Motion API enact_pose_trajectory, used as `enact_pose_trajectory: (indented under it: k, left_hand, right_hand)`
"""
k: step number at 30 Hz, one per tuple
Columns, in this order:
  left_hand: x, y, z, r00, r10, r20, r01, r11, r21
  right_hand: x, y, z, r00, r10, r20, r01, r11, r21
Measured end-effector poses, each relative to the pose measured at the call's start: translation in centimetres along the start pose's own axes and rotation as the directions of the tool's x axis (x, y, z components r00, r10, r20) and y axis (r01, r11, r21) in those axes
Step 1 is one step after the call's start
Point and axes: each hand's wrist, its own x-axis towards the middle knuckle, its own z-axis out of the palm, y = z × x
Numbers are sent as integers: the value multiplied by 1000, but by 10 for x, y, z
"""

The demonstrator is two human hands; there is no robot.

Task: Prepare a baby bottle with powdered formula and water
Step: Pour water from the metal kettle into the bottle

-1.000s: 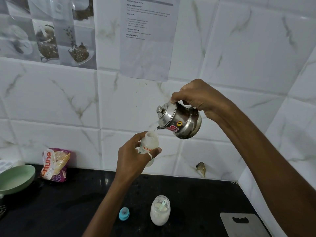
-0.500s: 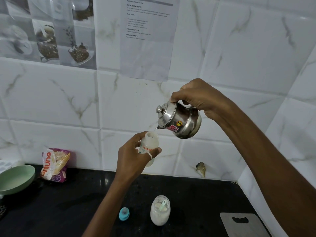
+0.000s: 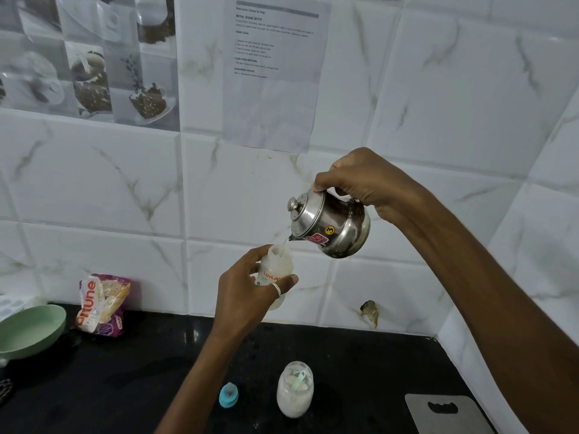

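Observation:
My left hand (image 3: 242, 296) grips a small translucent baby bottle (image 3: 275, 270) with red lettering, held upright above the black counter (image 3: 125, 371), its neck uncapped. My right hand (image 3: 363, 180) holds a small steel kettle (image 3: 332, 227) by its handle, tilted to the left, spout just over the bottle's mouth. A thin stream of water runs from the spout into the bottle. On the counter below stand a glass jar of white powder (image 3: 294, 389) with a pale scoop inside and the blue bottle cap with teat (image 3: 228, 395).
A green bowl (image 3: 28, 330) sits at the left edge, with a snack packet (image 3: 101, 303) leaning on the tiled wall behind it. A grey cutting board (image 3: 445, 415) lies at the lower right. A printed sheet (image 3: 275, 73) is taped to the wall.

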Motion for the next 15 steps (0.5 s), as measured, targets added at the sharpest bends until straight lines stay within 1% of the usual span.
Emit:
enact_pose_trajectory:
  k: [7,15]
  left_hand:
    - [2,3,-3,1000,5,1,-5,1000,-13]
    - [2,2,-4,1000,4,6,-4,1000,13]
  right_hand:
    - [-1,-2,0,1000,-1,-1,1,1000,-8]
    - [-1,-8,-2,1000,-5,14,5,1000,-19]
